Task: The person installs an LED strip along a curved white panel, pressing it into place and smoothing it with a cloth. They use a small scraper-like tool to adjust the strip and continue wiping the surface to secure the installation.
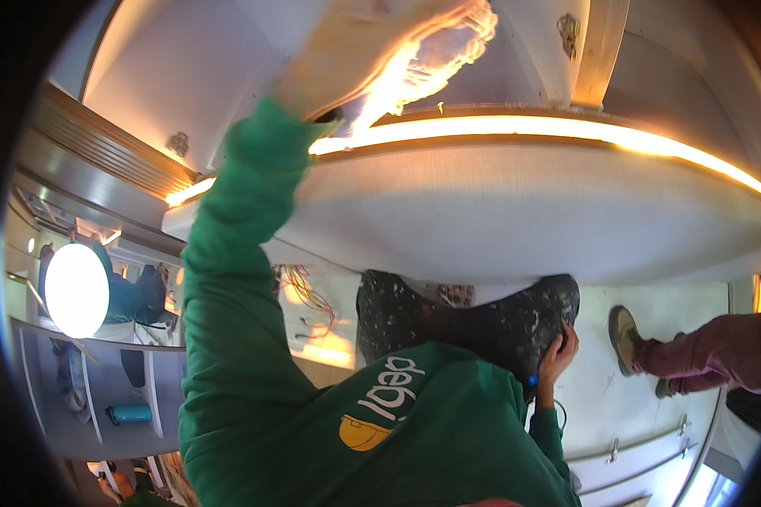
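My left arm, in a green sleeve, reaches up over the edge of a pale cabinet front (482,203). My left hand (372,51) is partly cut off at the top of the view, and its fingers are washed out by glare. Beside it a tangled, glowing shape (423,72) burns too bright to make out. A lit strip light (516,127) runs along the cabinet's upper edge, just below that hand. Lower down, my right hand (558,359) lies open on my right knee, on paint-spattered dark trousers (473,325).
Loose coloured wires (309,291) hang to the left of my knees. At the right, another person's leg and boot (624,338) stand on the pale floor. Shelves on the left hold a teal bottle (129,414). A wooden divider (600,55) rises inside the cabinet.
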The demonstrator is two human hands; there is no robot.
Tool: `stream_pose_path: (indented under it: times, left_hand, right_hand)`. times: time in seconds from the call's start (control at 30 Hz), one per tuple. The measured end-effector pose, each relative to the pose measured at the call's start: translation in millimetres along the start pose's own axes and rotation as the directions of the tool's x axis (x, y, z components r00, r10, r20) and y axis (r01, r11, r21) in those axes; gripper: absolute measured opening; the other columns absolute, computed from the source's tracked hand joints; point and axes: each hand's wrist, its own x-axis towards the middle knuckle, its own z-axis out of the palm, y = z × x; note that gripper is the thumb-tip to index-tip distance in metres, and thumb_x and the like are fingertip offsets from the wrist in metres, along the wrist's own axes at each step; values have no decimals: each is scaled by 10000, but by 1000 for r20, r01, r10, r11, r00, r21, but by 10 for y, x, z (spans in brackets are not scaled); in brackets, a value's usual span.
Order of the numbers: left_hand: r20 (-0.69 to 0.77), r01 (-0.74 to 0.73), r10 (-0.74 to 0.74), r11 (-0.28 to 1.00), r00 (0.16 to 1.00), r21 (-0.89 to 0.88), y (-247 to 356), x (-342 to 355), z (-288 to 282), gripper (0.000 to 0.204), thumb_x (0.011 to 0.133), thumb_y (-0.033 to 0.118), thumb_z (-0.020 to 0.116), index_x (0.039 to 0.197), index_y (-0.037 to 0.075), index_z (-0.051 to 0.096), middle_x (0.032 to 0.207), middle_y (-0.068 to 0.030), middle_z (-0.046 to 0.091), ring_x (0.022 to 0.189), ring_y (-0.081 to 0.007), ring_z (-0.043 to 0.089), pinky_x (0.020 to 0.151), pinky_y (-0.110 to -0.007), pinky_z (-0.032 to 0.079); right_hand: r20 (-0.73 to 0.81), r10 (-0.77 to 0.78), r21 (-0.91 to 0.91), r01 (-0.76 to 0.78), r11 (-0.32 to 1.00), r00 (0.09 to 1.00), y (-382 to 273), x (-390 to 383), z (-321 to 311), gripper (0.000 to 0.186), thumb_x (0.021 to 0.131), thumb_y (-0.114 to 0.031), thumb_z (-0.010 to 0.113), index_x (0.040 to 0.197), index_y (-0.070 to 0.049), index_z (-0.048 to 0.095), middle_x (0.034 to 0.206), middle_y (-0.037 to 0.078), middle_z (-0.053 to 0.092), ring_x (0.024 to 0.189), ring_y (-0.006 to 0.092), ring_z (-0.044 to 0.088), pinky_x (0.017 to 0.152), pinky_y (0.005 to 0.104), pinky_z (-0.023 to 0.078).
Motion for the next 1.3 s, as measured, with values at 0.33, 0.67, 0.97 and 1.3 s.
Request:
stream_pose_path:
  times: [0.33, 0.67, 0.97, 1.3]
  left_hand:
    - [585, 820, -577, 370, 571, -436, 1057, -2680, -67, 343, 1065, 287, 667, 1190, -25, 738, 1096, -123, 771, 982, -201, 717, 894, -346, 561]
    - [-99, 907, -911, 408, 399, -105, 1535, -4962, 2077, 335, 984, 226, 755, 1289, 88, 732, 1487, -162, 606, 1493, -393, 458, 1187, -518, 389]
    - [-382, 914, -866, -180, -322, -362, 2641, -6589, 2394, 212, 1040, 127, 662, 1233, 63, 721, 1180, -136, 711, 1045, -302, 710, 900, -396, 577]
    - [-307, 332, -211, -841, -928, -427, 4586, -7967, 4258, 457, 857, 292, 850, 1214, 58, 688, 1182, -220, 720, 1073, -393, 707, 939, -478, 580]
  right_hand:
    - [250, -210, -161, 254, 954, 945, -480, 356, 70, 349, 967, -156, 674, 1299, -51, 683, 1407, 207, 617, 1335, 408, 539, 1153, 538, 400]
    - [504, -310, -199, 457, 867, 807, -537, 497, 318, 308, 934, -224, 741, 1195, -61, 738, 1394, 195, 658, 1324, 411, 576, 1132, 527, 432]
    - [824, -323, 73, 478, 875, 466, -1120, 348, 773, 561, 962, -262, 784, 1439, -22, 614, 1547, 255, 529, 1462, 422, 477, 1207, 517, 390]
    - [833, -553, 494, 485, 722, -24, -2307, -454, 1864, 484, 858, -145, 866, 1288, -45, 668, 1493, 228, 553, 1385, 408, 530, 1163, 493, 422]
